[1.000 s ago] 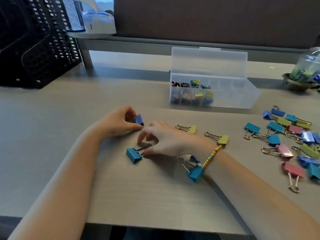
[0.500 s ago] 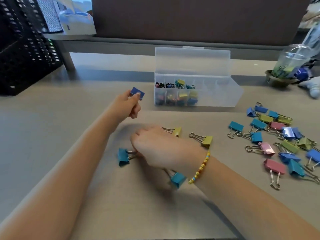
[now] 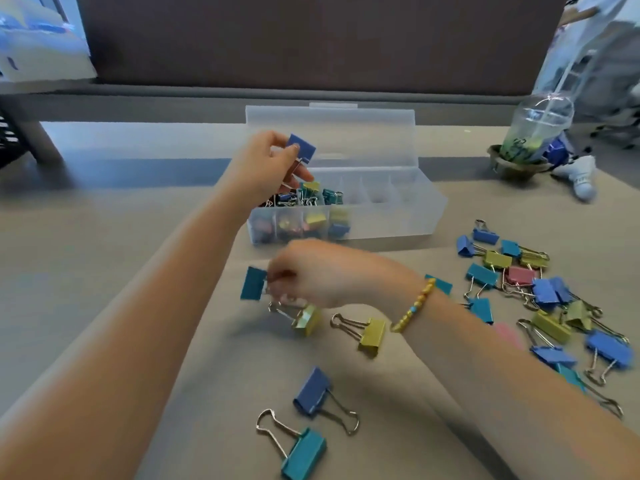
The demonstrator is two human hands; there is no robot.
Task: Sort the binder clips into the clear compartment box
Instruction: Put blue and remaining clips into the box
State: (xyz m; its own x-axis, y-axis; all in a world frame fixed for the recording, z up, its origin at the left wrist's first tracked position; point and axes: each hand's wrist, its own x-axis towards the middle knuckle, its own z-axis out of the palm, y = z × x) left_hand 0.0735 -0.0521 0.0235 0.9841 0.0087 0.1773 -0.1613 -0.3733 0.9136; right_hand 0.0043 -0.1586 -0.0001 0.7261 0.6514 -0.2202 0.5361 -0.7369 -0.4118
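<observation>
The table [image 3: 86, 271] runs bare and wide on the left, from the near edge up to the grey back rail; the right side is crowded by a scatter of loose binder clips [image 3: 540, 292] in blue, teal, yellow and pink. The clear compartment box [image 3: 391, 209] stands in the middle toward the back, lid raised upright behind it. Its left compartments hold clips, while the ones to the right look bare through the plastic. No writing or label can be read anywhere; the white pack at the far right is too blurred to tell.

The left hand [image 3: 266, 164] is raised over the box's left end, thumb and fingers pinched on a dark blue clip [image 3: 300, 147], which sticks up above the fingertips just in front of the lid. The right hand [image 3: 318, 271], wearing a yellow bead bracelet [image 3: 414, 306], sits lower, in front of the box, fingers curled round the wire handles of a teal clip [image 3: 253, 283] whose body juts out to the left of the knuckles. Motion blur makes the exact grip there uncertain.

A yellow clip [image 3: 306, 320] lies just under that hand, another yellow one [image 3: 372, 336] beside the wrist. Nearer the table's front edge lie a blue clip [image 3: 313, 393] and a second teal clip [image 3: 304, 452], close together.
</observation>
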